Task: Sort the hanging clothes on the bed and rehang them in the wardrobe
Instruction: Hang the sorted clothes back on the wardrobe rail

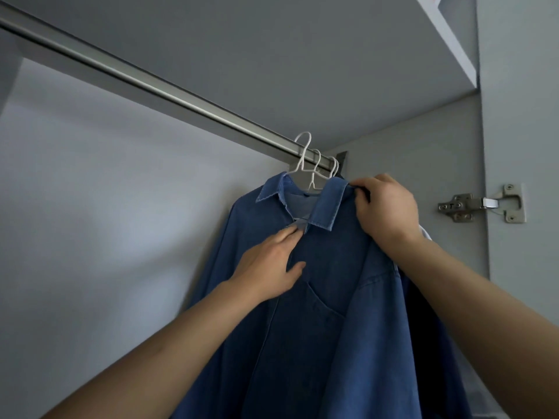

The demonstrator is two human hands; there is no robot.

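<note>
Head view: denim shirt (pixel 332 297) hangs from rail (pixel 151 83) — right hand (pixel 384 204) fingers pinch its shoulder, left hand (pixel 269 267) fingers flat on placket.

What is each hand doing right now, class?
Left hand: open, fingers flat on the denim shirt front.
Right hand: pinches the shirt's collar edge.

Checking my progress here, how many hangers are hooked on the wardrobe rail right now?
3 white hooks show on the rail: the front hanger carrying the denim shirt, a second hook behind it, and a third nearest the wall. More may be hidden.
</note>
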